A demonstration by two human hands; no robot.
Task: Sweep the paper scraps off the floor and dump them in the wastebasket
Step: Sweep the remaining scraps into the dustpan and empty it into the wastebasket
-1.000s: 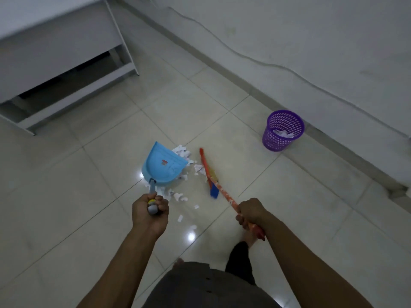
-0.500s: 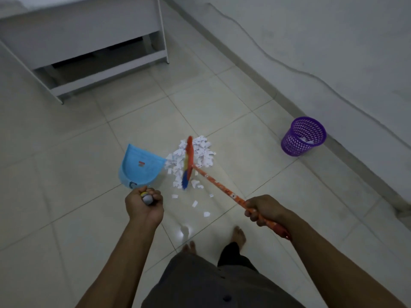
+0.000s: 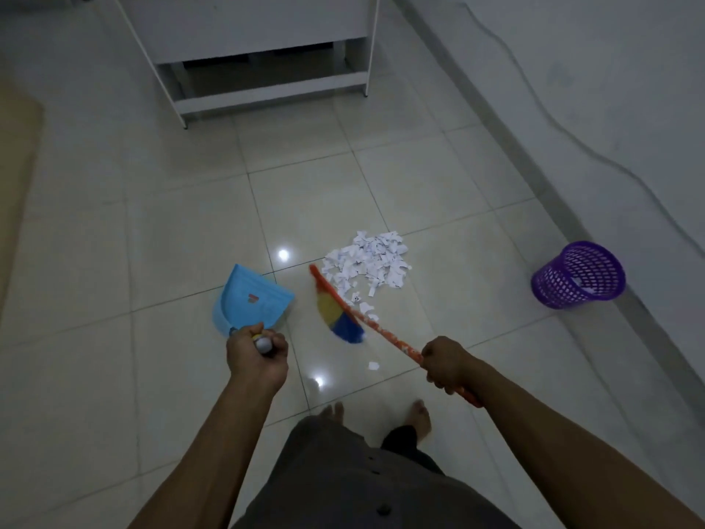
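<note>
A pile of white paper scraps (image 3: 368,259) lies on the tiled floor, with a few loose bits trailing toward me. My left hand (image 3: 256,357) is closed on the handle of a light blue dustpan (image 3: 250,299), which stands left of the pile, apart from it. My right hand (image 3: 444,362) grips the orange handle of a small broom (image 3: 337,313); its yellow and blue bristles sit between dustpan and pile, blurred. The purple mesh wastebasket (image 3: 578,274) stands at the right near the wall, with something pale inside.
A white desk frame (image 3: 267,95) stands at the far end of the floor. The wall and its skirting (image 3: 534,173) run diagonally along the right, with a cable on the wall. My bare feet (image 3: 419,412) are just below the broom. Bright light reflections glint on the tiles.
The view has swung so the desk and pile sit more central. The broom head has come off the pile toward me and the dustpan. The dustpan has drawn away from the scraps.
</note>
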